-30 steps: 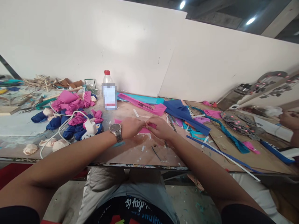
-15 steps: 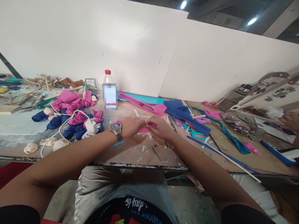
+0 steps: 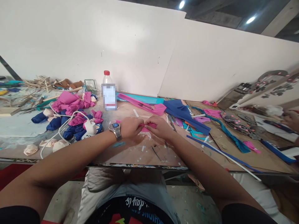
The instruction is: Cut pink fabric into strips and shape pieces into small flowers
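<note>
Both hands meet over the middle of the counter (image 3: 130,152), pinching one small pink foam piece (image 3: 147,127) between them. Left hand (image 3: 130,127), a wristwatch (image 3: 116,130) on that wrist, has its fingers curled shut on the piece's left end; right hand (image 3: 160,127) has its fingers closed on the right end. The piece sits just above the counter surface, in front of the plastic bottle (image 3: 108,90) that stands upright by the wall. Exact fold or shape of the piece is hidden under the knuckles.

Step in hand, as a judgement: folding or rolling the pink piece tight, likely shaping it like the finished rolled buds lying at left in the pink and blue pile (image 3: 70,113), with cream ones (image 3: 52,144) near the counter edge. Next move calls for holding the pinch firm with one hand while the other turns or tucks the loose end; slack grip would let it spring open.

A white cable (image 3: 65,124) runs across the pile to a white plug (image 3: 90,127). Blue foam sheet (image 3: 184,115) and teal strips (image 3: 229,135) lie well apart at right. Another person's hand (image 3: 291,119) shows at the far right edge.
</note>
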Demonstrator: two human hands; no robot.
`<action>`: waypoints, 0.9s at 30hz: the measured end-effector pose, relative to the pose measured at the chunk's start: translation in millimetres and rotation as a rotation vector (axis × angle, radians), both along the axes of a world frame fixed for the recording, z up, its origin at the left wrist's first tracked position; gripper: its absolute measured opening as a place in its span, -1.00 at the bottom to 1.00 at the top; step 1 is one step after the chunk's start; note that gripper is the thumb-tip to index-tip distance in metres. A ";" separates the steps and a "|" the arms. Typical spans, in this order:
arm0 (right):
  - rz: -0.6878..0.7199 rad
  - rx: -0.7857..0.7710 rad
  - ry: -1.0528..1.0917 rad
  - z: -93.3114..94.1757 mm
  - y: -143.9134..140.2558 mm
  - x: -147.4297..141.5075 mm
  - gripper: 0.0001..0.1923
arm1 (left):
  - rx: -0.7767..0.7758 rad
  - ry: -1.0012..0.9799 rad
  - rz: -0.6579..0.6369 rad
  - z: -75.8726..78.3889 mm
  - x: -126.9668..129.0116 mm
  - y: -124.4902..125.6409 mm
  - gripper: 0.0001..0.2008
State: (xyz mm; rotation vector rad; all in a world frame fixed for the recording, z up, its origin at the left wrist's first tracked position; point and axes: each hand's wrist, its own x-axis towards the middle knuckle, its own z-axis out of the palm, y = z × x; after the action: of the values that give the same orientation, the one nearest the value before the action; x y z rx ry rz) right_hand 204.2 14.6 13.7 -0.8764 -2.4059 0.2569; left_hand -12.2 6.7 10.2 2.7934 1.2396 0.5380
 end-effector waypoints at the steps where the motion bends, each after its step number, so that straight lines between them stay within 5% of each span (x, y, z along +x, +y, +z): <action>1: 0.002 -0.001 -0.004 0.0 0.2 0.0 -0.81 | 0.003 -0.003 -0.002 -0.6 -0.2 0.6 -0.74; 27: 0.040 0.062 -0.025 0.4 1.2 0.5 -0.82 | -0.077 -0.153 -0.012 2.9 -1.5 2.0 -0.74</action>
State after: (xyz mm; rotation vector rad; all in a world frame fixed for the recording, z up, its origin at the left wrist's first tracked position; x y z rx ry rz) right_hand 204.7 15.8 14.1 -0.8089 -2.4428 0.1865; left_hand -13.7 8.7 13.2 2.6390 1.1857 0.6731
